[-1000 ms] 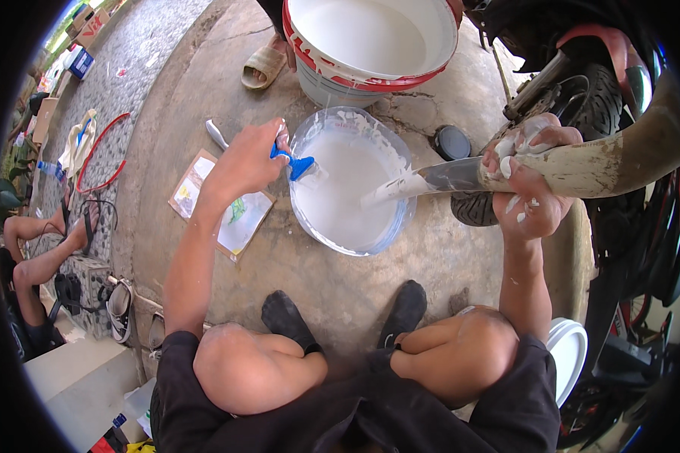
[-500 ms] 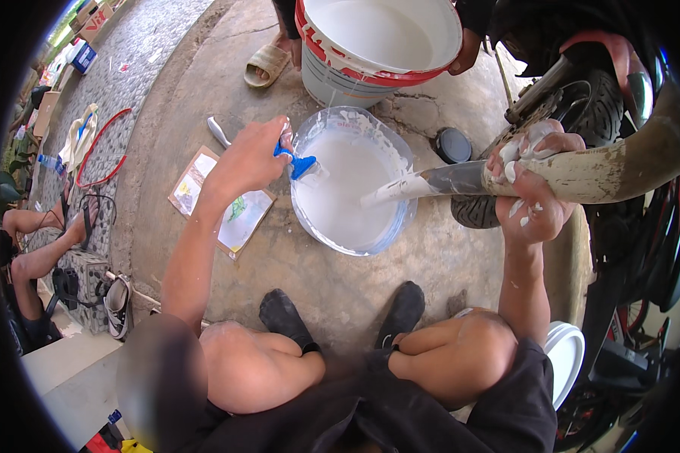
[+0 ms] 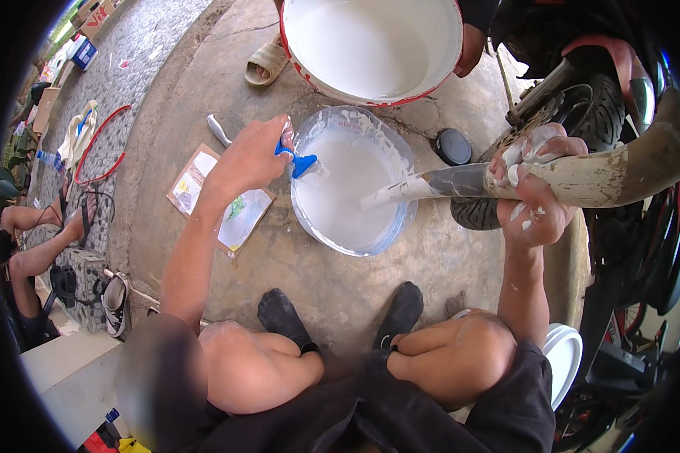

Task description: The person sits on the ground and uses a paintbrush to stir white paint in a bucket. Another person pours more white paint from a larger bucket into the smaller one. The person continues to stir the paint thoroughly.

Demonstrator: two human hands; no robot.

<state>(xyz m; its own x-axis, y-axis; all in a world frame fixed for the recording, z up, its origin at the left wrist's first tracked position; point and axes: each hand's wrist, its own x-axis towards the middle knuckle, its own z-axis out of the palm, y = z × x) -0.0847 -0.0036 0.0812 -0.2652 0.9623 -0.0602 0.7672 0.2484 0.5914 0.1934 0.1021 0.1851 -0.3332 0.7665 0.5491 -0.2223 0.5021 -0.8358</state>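
My left hand [image 3: 258, 152], closed, grips a blue paintbrush [image 3: 302, 164] at the left rim of a clear plastic tub [image 3: 402, 155]. The brush's pale tip hangs over white liquid [image 3: 347, 177], which looks like paint. My right hand [image 3: 535, 181], smeared with white, is wrapped round a thick, bent off-white pipe [image 3: 612, 174]. The pipe's white-coated lower end dips into the liquid from the right. Just beyond the tub, another person's hand [image 3: 470, 51] holds a large red-rimmed bucket [image 3: 285, 45], tilted toward me, with white liquid inside.
A picture board [image 3: 238, 208] lies left of the tub, near a white-handled tool [image 3: 219, 130]. Right of it sits a black round lid [image 3: 453, 146]. A motorcycle wheel [image 3: 601, 109] stands at the right. A white lid [image 3: 565, 359] rests by my right knee.
The large bucket has tilted further toward me, showing more of its inside. My right hand and the pipe have dropped very slightly; my left hand stays in place.
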